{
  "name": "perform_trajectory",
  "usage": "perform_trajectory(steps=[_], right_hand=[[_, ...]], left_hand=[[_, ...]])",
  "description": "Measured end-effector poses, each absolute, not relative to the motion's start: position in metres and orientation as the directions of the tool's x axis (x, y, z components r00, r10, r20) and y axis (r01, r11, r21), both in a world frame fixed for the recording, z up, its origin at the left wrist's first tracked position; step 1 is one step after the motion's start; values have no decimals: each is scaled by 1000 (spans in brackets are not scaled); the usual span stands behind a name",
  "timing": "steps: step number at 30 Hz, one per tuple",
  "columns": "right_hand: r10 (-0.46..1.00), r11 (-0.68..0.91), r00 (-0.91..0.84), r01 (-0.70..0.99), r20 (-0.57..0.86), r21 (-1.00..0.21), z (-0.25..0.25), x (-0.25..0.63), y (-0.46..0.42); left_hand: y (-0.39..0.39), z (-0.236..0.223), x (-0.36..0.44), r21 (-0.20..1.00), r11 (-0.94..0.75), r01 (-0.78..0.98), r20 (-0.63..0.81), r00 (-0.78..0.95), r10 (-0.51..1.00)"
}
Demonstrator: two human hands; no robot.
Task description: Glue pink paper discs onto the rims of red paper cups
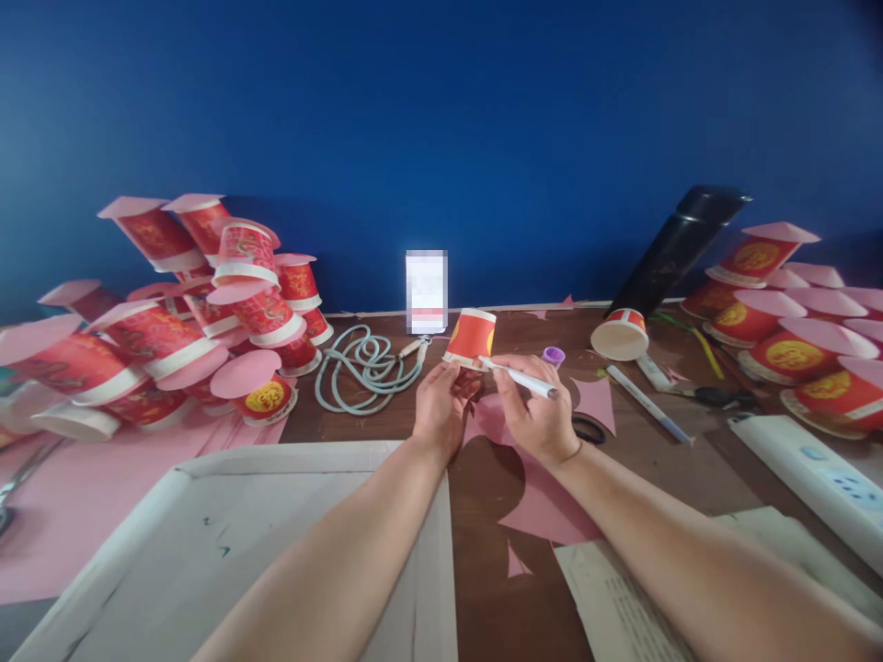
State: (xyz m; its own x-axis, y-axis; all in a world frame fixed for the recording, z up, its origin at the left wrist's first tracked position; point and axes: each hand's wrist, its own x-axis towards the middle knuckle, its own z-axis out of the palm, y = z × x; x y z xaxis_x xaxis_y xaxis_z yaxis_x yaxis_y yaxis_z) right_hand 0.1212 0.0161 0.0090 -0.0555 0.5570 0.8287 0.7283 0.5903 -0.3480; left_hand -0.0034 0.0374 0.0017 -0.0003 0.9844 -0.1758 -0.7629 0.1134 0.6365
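In the middle of the head view my left hand (440, 405) is closed around the lower rim of a red paper cup (473, 336) with a yellow print. The cup stands bottom up, slightly tilted. My right hand (544, 414) grips a white marker (528, 382) like a pen, its tip at the cup's lower right side. Under my hands lies cut pink paper (544, 496) with curved edges. A purple ring-shaped piece (553, 355) stands just beyond my right hand.
Red cups with pink paper tops are piled left (255, 317) and right (793, 354). A coiled pale-blue cable (365, 372), a lit phone (426, 292), a black flask (672, 244), another paper cup (619, 336), a second marker (648, 403) and a power strip (820, 478) surround the work spot.
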Motion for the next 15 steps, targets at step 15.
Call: perform_trajectory(steps=[15], right_hand=[[553, 589, -34, 723, 832, -362, 10, 121, 16]], left_hand=[[37, 0, -4, 633, 120, -765, -177, 7, 984]])
